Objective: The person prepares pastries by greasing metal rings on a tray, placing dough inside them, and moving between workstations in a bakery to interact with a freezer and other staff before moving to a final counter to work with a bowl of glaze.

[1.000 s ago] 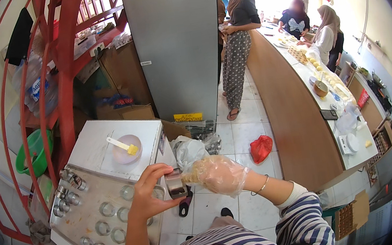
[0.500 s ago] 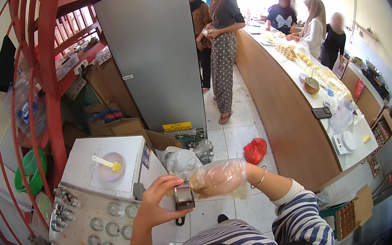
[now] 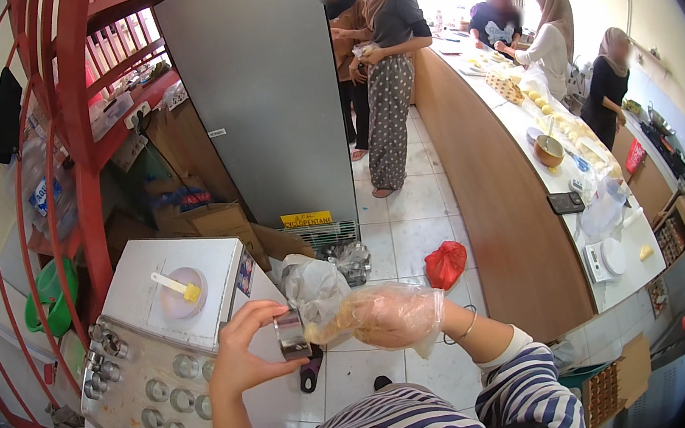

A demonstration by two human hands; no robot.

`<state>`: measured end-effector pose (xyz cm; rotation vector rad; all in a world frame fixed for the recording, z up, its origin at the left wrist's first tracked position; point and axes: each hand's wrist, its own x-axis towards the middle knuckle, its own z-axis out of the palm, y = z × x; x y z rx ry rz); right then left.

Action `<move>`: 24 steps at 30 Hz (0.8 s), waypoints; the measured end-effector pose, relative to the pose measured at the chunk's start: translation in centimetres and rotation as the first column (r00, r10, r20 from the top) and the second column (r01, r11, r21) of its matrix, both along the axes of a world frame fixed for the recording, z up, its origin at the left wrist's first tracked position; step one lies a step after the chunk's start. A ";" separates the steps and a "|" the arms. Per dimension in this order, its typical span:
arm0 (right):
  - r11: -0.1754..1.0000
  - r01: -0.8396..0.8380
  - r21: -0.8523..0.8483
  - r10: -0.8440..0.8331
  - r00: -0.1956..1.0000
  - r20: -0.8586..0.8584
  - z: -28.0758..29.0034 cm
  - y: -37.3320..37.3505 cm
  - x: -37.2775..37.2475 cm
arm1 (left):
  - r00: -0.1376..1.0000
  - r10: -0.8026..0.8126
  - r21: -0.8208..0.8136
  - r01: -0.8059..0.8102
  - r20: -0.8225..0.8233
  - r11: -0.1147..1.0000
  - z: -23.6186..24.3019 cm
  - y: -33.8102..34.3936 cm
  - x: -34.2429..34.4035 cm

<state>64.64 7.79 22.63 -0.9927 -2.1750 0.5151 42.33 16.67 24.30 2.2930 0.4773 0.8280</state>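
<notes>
Head view, left fisheye of the worn pair: looked down and forward from above and behind the left hand (image 3: 239,359) and right hand (image 3: 393,315), at close range; beyond the right hand, the counter (image 3: 480,188) receded from the lens.

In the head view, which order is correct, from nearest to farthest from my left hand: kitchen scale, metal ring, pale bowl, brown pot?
1. Metal ring: held in the left hand.
2. Pale bowl: left, beyond the hand.
3. Kitchen scale: right, near end of the counter.
4. Brown pot: right, farther along that counter.
</notes>
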 end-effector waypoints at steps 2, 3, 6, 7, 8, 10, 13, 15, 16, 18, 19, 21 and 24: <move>0.999 0.011 0.040 -0.017 0.988 0.151 -0.3 0.3 -0.1 | 1.000 -0.010 0.004 0.010 -0.003 1.000 0.1 -0.6 0.4; 1.000 0.015 0.015 -0.018 0.969 0.247 -0.8 0.3 -0.5 | 1.000 -0.021 0.000 0.021 -0.001 1.000 0.0 -0.8 0.8; 0.995 0.091 0.029 -0.096 0.943 0.318 -2.1 0.2 -1.2 | 1.000 -0.012 0.048 0.012 -0.002 0.999 -0.4 -1.0 1.5; 0.991 0.122 0.049 -0.131 0.944 0.303 -2.3 0.2 -1.3 | 1.000 -0.003 0.051 0.003 -0.007 0.999 -0.3 -1.1 1.4; 0.986 0.133 0.101 -0.160 0.925 0.346 -2.0 0.5 -1.3 | 1.000 0.006 0.054 -0.005 -0.011 0.999 -0.2 -1.3 1.3; 0.967 0.151 0.204 -0.226 0.878 0.422 -1.2 1.2 -1.1 | 1.000 0.023 0.068 -0.022 -0.018 0.997 -0.1 -1.5 1.2; 0.985 0.050 0.163 -0.112 0.910 0.398 -2.7 0.9 -1.5 | 0.999 0.044 0.072 -0.043 -0.023 0.996 0.0 -1.5 1.1; 1.000 -0.027 0.011 0.022 0.955 0.294 -2.2 0.4 -1.1 | 0.998 0.049 0.024 -0.048 -0.030 0.999 -0.1 -1.3 1.1; 0.996 -0.071 -0.062 0.084 0.969 0.233 -1.9 0.3 -1.0 | 0.999 0.048 0.034 -0.047 -0.022 0.998 0.0 -1.4 1.1; 0.999 0.035 0.037 -0.045 0.948 0.315 -1.3 1.2 -0.5 | 0.999 0.046 0.051 -0.045 -0.013 0.998 0.1 -1.6 1.3; 0.993 0.085 0.088 -0.111 0.931 0.348 -1.1 1.5 -0.3 | 0.999 0.052 0.082 -0.050 -0.016 0.995 0.2 -1.6 1.4; 0.999 0.032 -0.007 -0.026 0.903 0.429 -0.9 1.2 -0.8 | 0.997 0.071 0.145 -0.067 -0.023 0.987 0.5 -1.6 1.5; 0.956 -0.144 -0.257 0.214 0.938 0.271 -1.0 1.2 -0.6 | 1.000 0.014 0.011 -0.014 -0.025 1.000 -0.2 -0.6 1.5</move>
